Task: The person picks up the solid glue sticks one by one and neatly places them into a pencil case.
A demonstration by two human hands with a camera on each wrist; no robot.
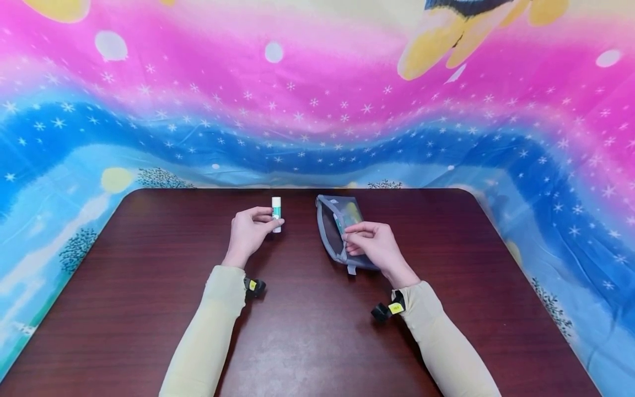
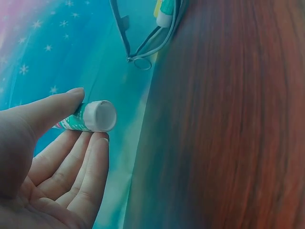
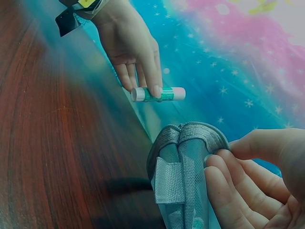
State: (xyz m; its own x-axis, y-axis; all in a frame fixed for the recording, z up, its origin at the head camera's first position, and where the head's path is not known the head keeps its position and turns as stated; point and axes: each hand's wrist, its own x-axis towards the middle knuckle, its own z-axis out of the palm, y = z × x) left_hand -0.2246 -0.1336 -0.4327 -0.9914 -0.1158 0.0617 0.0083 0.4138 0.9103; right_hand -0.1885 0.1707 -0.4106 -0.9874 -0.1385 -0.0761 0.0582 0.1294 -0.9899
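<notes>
My left hand [image 1: 270, 219] pinches a small glue stick [image 1: 276, 214] with a white cap and green label between thumb and fingers. The stick is upright at the table's far middle; whether its base touches the wood I cannot tell. The left wrist view shows the stick's [image 2: 93, 117] white end under the thumb. A grey mesh pouch [image 1: 331, 223] lies to its right, mouth open, with coloured items inside. My right hand [image 1: 349, 238] grips the pouch's [image 3: 183, 176] near edge with curled fingers [image 3: 224, 186]. The right wrist view also shows the stick [image 3: 159, 94].
A dark reddish wooden table [image 1: 317, 331] with rounded far corners carries the stick and pouch. A bright pink, blue and yellow starry cloth [image 1: 317, 110] hangs behind and around it. The pouch's zipper pull ring [image 2: 141, 63] dangles near the table's far edge.
</notes>
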